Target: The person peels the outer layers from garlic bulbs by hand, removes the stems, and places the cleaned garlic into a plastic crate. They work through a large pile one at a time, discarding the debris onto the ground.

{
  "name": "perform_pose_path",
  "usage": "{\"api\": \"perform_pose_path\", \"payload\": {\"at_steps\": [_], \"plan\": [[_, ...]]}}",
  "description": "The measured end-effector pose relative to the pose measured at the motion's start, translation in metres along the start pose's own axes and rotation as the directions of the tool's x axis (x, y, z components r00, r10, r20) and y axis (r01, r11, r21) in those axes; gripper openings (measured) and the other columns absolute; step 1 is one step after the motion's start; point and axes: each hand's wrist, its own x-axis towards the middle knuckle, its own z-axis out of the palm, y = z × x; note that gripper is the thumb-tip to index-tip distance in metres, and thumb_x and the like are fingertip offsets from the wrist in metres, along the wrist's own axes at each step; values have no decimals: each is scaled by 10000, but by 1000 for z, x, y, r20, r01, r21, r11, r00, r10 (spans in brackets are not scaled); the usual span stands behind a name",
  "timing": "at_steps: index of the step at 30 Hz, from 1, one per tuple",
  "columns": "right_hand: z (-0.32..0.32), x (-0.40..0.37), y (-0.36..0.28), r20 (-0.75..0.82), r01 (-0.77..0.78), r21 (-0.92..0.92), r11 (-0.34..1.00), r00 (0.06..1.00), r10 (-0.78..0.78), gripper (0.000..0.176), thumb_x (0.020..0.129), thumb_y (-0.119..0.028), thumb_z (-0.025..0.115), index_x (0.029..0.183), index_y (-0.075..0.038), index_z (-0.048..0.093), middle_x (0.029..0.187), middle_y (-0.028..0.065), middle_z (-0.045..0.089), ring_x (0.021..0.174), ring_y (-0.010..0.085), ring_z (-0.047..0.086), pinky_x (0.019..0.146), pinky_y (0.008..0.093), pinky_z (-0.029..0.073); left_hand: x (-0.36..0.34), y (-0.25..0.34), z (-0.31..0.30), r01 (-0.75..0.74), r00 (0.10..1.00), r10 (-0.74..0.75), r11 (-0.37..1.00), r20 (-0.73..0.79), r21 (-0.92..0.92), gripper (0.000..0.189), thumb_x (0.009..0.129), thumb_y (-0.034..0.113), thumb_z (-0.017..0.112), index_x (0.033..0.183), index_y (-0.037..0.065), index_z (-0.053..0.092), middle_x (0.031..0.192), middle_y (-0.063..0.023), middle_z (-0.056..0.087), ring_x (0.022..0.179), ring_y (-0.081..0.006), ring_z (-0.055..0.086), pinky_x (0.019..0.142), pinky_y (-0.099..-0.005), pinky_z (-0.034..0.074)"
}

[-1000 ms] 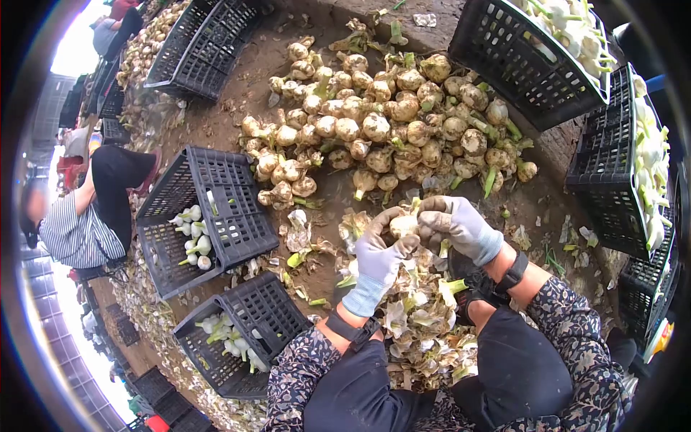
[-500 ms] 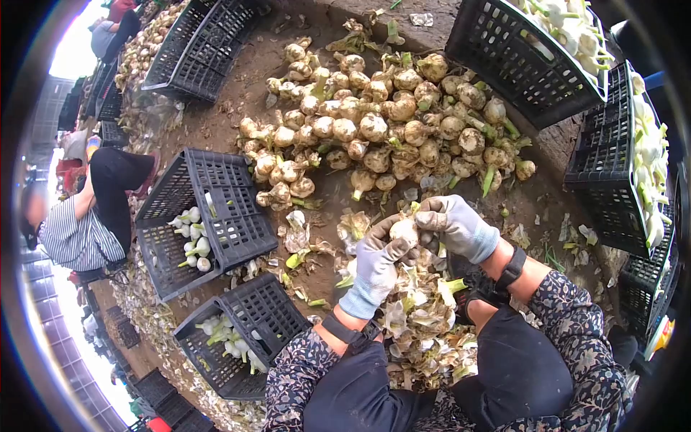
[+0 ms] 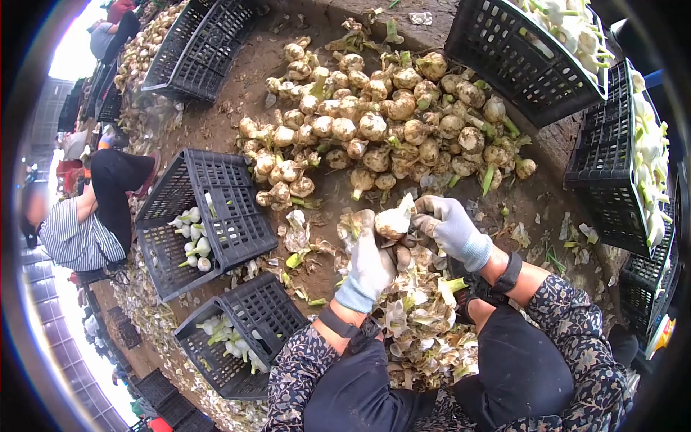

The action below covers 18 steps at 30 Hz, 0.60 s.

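A garlic bulb with whitish, soil-marked skin sits in my gloved left hand, whose fingers wrap round it from below and the left. My gloved right hand is closed at the bulb's right side, thumb and fingers pinching at a loose flap of its papery skin. Both gloves are light grey with dirty fingertips. Beyond my hands lies a large pile of unpeeled garlic bulbs, with short green stem stubs. Garlic husks heap up below my hands, between my knees.
On the left, two tilted black crates hold white garlic with green stems. Black crates heaped with white garlic stand at the upper right. Another crate is at the upper left. A person in a striped top sits at the far left.
My hands have shifted slightly apart, the left a little leftward and the right a little rightward. The bulb has turned, and a flap of skin now stands out from its right side.
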Motion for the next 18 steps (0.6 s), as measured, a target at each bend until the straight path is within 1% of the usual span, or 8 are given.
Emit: {"api": "perform_pose_path", "payload": {"at_steps": [2,4,5,6,8,11,14,18], "plan": [[6,0,3,-55,-38,-30,999,998,36,133,914,-87,574,983,22,605,805,20,634,705,72,601,605,227,491,-1,-1,5,-4,997,7,1000,-77,29,673,906,653,402,1158,46,547,819,-107,628,567,-175,556,502,-262,449],[7,1,8,-78,-33,-79,996,997,27,109,919,-73,560,967,17,599,789,26,631,701,77,590,628,235,498,-5,-2,15,-246,967,254,956,-33,161,705,904,659,398,1250,52,489,938,-128,626,610,-176,568,518,-286,466],[7,2,12,-40,29,-165,986,999,-36,106,923,-73,554,965,15,596,785,30,630,701,81,586,634,240,499,7,-14,-10,-395,919,379,887,111,240,578,974,495,427,1311,25,431,1067,-89,607,892,-144,608,750,-255,516],[8,2,12,5,92,-248,964,996,-94,104,928,-74,547,964,12,594,781,34,629,701,85,582,640,244,499,6,-14,-7,-393,919,377,887,111,243,578,974,495,427,1311,25,431,1067,-89,607,892,-144,608,750,-255,516],[13,-2,10,2,246,-303,921,966,-257,108,932,-78,545,968,13,589,767,38,622,713,88,582,643,246,496,4,-13,-1,-537,767,637,575,74,617,507,982,422,461,1285,16,445,1069,-82,602,981,-130,577,840,-212,481],[8,-1,0,52,-33,-133,990,998,41,114,942,-90,538,960,12,585,759,16,612,671,81,577,608,240,494,9,-10,-9,-479,862,506,805,16,350,549,944,440,523,1276,10,449,1004,-94,624,778,-151,607,640,-248,493],[-12,14,29,-19,-116,120,986,993,119,97,932,-99,542,934,-19,595,718,0,598,600,68,551,539,220,458,0,-2,-7,-293,956,290,953,45,79,584,909,466,567,1258,9,469,916,-78,644,631,-151,606,500,-245,441],[-17,20,32,-116,-24,83,996,993,34,82,909,-61,535,905,-35,613,697,-14,594,567,66,534,499,226,429,-1,-2,-8,-121,977,130,991,171,-57,565,914,424,575,1293,20,466,923,-82,646,585,-128,565,464,-237,392]]}}
